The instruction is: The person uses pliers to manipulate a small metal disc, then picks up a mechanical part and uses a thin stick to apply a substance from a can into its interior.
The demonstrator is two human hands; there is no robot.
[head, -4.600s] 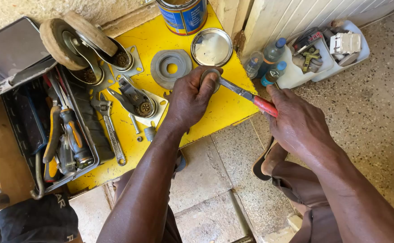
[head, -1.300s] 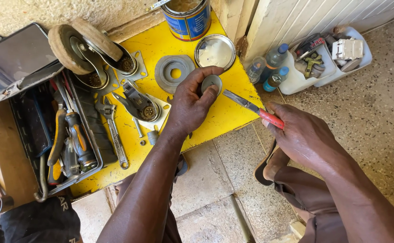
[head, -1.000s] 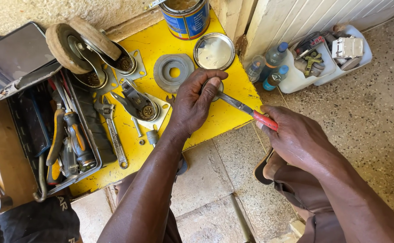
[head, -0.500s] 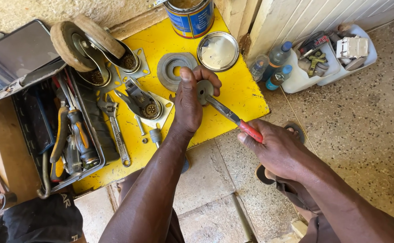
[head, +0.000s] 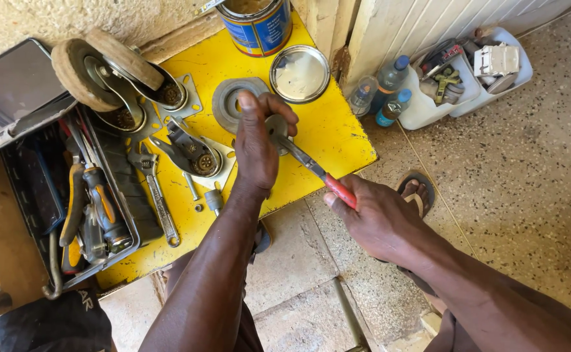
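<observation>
Board [head: 337,133], yellow, bearing all items; my hands now further up it than half second ago, work shifted toward grey ring [head: 223,98]. Left hand [head: 256,146]: fingers closed round small round metal part [head: 276,124], held just above board beside ring. Right hand [head: 373,218]: clamped on red handle of screwdriver [head: 315,171]. Screwdriver long axis diagonal, handle lower right, tip upper left, touching part. Judgement: prying resumed at new spot.

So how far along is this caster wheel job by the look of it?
Taken apart already: caster forks and worn wheels lie loose on the yellow board. In hand: the left hand steadies a small round part while the right hand works red-handled pliers on it. Nothing looks reassembled yet.
</observation>
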